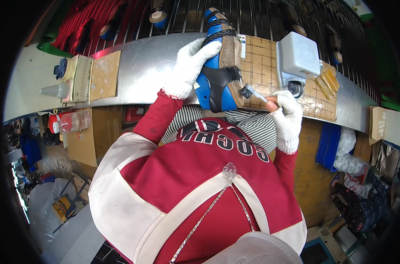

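A black strappy sandal (226, 75) is fitted on a blue shoe last (214, 61) and lies on its side, toe pointing away, its brown sole facing right. My left hand (187, 66), in a white knit glove, is closed around the last and upper from the left. Between the gloved thumb and fingers of my right hand (286, 118) is a small brush (256, 93) with a pale handle and dark bristles; a bare fingertip shows on it. The bristles are at the sole's edge near the heel; whether they touch cannot be made out.
Behind the metal bench (140, 66) runs a roller conveyor (187, 17) carrying several more shoes on lasts. To the right stand a white box-shaped device (299, 55), a small dark pot (295, 88) and yellowish blocks (327, 82). A brown board (104, 75) lies at left.
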Tool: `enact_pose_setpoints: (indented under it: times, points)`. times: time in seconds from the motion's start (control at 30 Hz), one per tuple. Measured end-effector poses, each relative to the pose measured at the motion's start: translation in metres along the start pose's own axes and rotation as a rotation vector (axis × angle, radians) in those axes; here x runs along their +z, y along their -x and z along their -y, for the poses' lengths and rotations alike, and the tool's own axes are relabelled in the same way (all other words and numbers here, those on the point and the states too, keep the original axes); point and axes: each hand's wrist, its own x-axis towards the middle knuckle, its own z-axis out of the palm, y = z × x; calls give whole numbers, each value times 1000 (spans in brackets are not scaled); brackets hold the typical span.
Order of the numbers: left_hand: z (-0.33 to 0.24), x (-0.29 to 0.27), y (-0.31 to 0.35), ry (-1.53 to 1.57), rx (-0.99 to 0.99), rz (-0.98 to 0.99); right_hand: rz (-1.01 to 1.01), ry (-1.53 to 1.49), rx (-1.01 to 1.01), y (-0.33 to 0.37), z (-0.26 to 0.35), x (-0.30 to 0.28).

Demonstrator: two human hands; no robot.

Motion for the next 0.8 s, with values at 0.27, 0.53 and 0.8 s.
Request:
enact_pose_setpoints:
  times: [0.27, 0.53, 0.8]
  points:
    - [-3, -9, 3, -60, 113, 5, -82, 412, -206, -7, 12, 4]
    - [-3, -16, -1, -33, 49, 10, -135, 364, -303, -21, 6, 15]
    - [7, -13, -11, 314, -301, 187, -66, 69, -255, -24, -4, 17]
